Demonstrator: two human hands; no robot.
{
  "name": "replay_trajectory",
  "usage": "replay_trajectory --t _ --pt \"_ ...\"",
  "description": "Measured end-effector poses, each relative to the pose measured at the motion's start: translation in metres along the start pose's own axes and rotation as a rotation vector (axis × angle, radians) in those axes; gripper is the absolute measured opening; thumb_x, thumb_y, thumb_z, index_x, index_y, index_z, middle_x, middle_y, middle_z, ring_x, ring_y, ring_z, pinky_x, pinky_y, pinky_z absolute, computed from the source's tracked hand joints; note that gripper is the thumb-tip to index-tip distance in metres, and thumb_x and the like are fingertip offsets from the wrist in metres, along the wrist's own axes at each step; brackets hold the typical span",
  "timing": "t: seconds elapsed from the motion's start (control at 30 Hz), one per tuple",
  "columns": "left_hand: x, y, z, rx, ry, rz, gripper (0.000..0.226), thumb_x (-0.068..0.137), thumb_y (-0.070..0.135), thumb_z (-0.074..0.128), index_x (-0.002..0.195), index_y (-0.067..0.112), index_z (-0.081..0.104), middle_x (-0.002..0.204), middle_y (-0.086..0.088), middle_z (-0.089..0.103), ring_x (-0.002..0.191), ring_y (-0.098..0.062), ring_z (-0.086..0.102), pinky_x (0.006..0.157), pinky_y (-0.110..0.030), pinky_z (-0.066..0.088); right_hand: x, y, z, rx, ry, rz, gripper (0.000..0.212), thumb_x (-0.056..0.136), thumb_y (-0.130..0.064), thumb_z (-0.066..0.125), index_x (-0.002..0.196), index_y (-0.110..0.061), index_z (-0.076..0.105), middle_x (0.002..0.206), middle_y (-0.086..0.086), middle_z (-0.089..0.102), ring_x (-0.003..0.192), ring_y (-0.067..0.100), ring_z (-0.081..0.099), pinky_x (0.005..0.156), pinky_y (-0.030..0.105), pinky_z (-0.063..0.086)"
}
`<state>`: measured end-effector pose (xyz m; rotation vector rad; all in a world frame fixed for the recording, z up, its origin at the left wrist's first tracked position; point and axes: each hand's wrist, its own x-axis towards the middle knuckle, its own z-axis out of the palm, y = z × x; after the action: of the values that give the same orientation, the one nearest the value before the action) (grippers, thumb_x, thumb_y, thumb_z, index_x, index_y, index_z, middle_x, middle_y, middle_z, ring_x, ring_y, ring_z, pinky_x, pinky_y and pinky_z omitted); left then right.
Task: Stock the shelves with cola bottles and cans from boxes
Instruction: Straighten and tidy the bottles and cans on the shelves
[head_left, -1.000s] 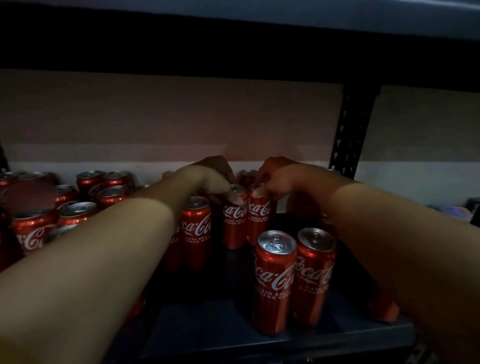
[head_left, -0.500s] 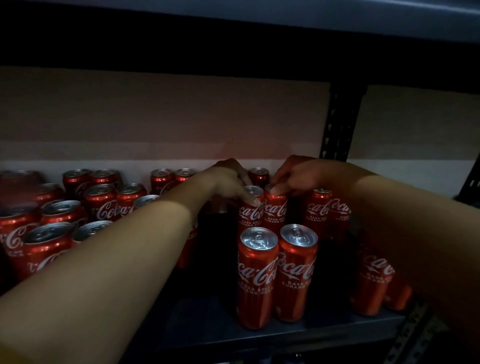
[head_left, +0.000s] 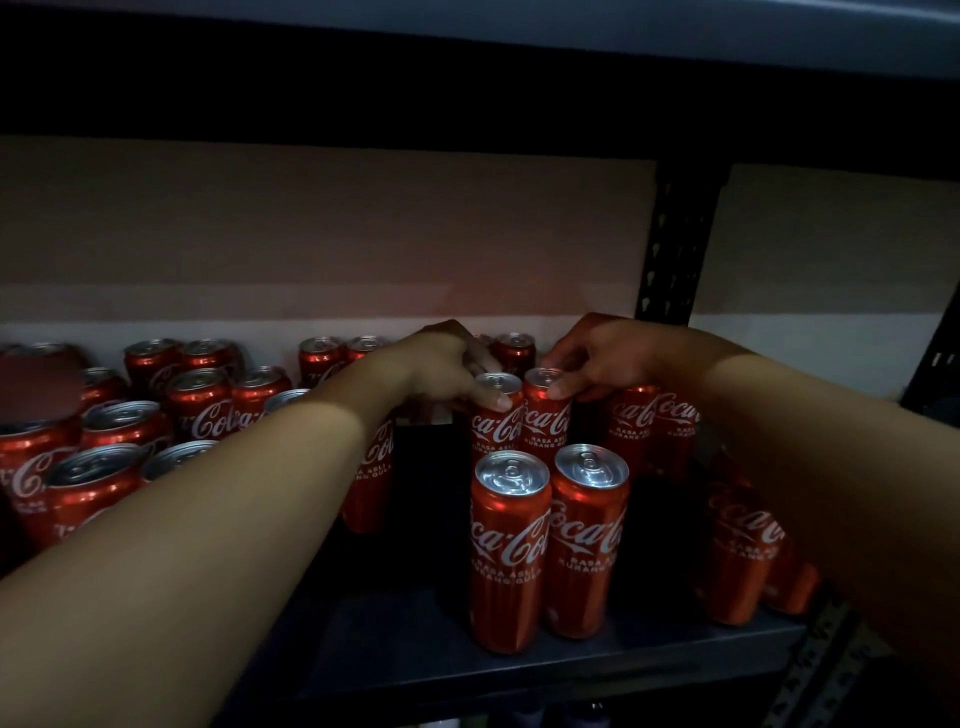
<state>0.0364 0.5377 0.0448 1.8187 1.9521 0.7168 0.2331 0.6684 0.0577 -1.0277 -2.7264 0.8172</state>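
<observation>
Dim light, pale back wall (head_left: 322, 249), black perforated upright (head_left: 670, 244), dark overhead shelf (head_left: 467, 78)

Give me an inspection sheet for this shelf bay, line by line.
Surface: dark metal shelf, dimly lit.
Job's things: upright Coca-Cola cans; front pair, held pair behind, cluster at left.
Clutter: nothing seen.
Hands: left hand and right hand each grip one can top of the held pair.
Cables: nothing seen.
Surroundings: perforated upright post, pale wall, upper shelf above.
</observation>
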Motion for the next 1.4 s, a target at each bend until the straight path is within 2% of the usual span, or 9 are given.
replay_trajectory --t 0.1,0.23,0.4,0.57,0.63,0.9,1.1,1.27,1.4 --pt "-0.002 -0.001 -0.001 0.037 0.001 0.021 0.038 0.08 0.029 0.087 0.116 0.021 0.077 0.11 0.008 0.075 0.101 -0.01 0.069 0.078 -0.017 0.054 -0.004 0.0 0.002 0.061 0.008 0.0 0.041 0.085 -0.016 0.08 0.124 -0.011 0.068 0.116 0.005 0.07 0.104 0.018 0.068 0.072 0.022 0.06" --pt "-0.004 0.0 -0.002 0.074 -0.003 0.042 0.043 0.082 0.034 0.085 0.123 0.024 0.075 0.121 0.009 0.071 0.111 -0.01 0.063 0.083 -0.017 0.048 -0.006 0.0 0.005 0.089 0.039 -0.017 0.044 0.082 -0.015 0.082 0.123 -0.007 0.068 0.113 0.007 0.071 0.101 0.02 0.07 0.063 0.018 0.057" --pt "-0.008 -0.002 -0.006 0.062 -0.034 0.033 0.037 0.082 0.033 0.085 0.117 0.028 0.077 0.116 0.013 0.074 0.107 -0.005 0.065 0.094 -0.028 0.052 -0.003 -0.001 0.009 0.096 0.043 -0.027 0.049 0.08 -0.017 0.084 0.124 -0.006 0.067 0.115 0.009 0.07 0.1 0.025 0.072 0.068 0.024 0.061" --pt "-0.008 -0.004 -0.008 0.098 -0.017 0.05 0.035 0.082 0.032 0.085 0.116 0.027 0.078 0.116 0.014 0.073 0.101 0.003 0.062 0.081 -0.017 0.047 -0.004 -0.002 0.011 0.093 0.049 -0.041 0.046 0.08 -0.018 0.084 0.121 -0.006 0.068 0.114 0.01 0.07 0.099 0.025 0.072 0.074 0.028 0.063" --pt "-0.008 -0.003 -0.007 0.095 -0.022 0.052 0.034 0.082 0.033 0.084 0.115 0.028 0.078 0.114 0.016 0.073 0.099 0.004 0.061 0.08 -0.018 0.047 -0.004 -0.001 0.011 0.111 0.052 -0.04 0.048 0.08 -0.018 0.084 0.123 -0.006 0.067 0.114 0.009 0.07 0.1 0.024 0.072 0.072 0.026 0.062" --pt "-0.008 -0.004 -0.007 0.106 -0.02 0.03 0.04 0.083 0.032 0.084 0.122 0.029 0.075 0.12 0.013 0.072 0.102 -0.003 0.064 0.092 -0.029 0.052 -0.003 -0.001 0.012 0.119 0.041 -0.04 0.048 0.08 -0.018 0.084 0.124 -0.006 0.067 0.115 0.009 0.07 0.1 0.024 0.072 0.07 0.025 0.061" --pt "-0.012 -0.003 -0.006 0.118 -0.016 0.046 0.037 0.083 0.035 0.083 0.119 0.029 0.076 0.118 0.015 0.072 0.099 0.001 0.063 0.088 -0.027 0.05 -0.005 -0.002 0.012 0.142 0.028 -0.036 0.047 0.081 -0.017 0.083 0.125 -0.006 0.067 0.116 0.009 0.07 0.101 0.024 0.072 0.069 0.024 0.06" --pt "-0.009 -0.004 -0.006 0.109 -0.016 0.003 0.045 0.083 0.036 0.084 0.126 0.029 0.072 0.123 0.013 0.07 0.107 -0.006 0.063 0.093 -0.029 0.05 -0.006 -0.002 0.012 0.149 0.026 -0.032 0.049 0.081 -0.016 0.083 0.127 -0.006 0.066 0.116 0.01 0.07 0.102 0.024 0.071 0.071 0.025 0.061" --pt "-0.011 -0.002 -0.007 0.118 -0.024 0.011 0.042 0.083 0.036 0.083 0.123 0.029 0.074 0.121 0.015 0.071 0.108 -0.006 0.064 0.098 -0.033 0.051 -0.007 -0.003 0.012 0.131 0.025 -0.037 0.048 0.082 -0.017 0.082 0.127 -0.007 0.066 0.116 0.009 0.07 0.102 0.023 0.071 0.072 0.026 0.061"
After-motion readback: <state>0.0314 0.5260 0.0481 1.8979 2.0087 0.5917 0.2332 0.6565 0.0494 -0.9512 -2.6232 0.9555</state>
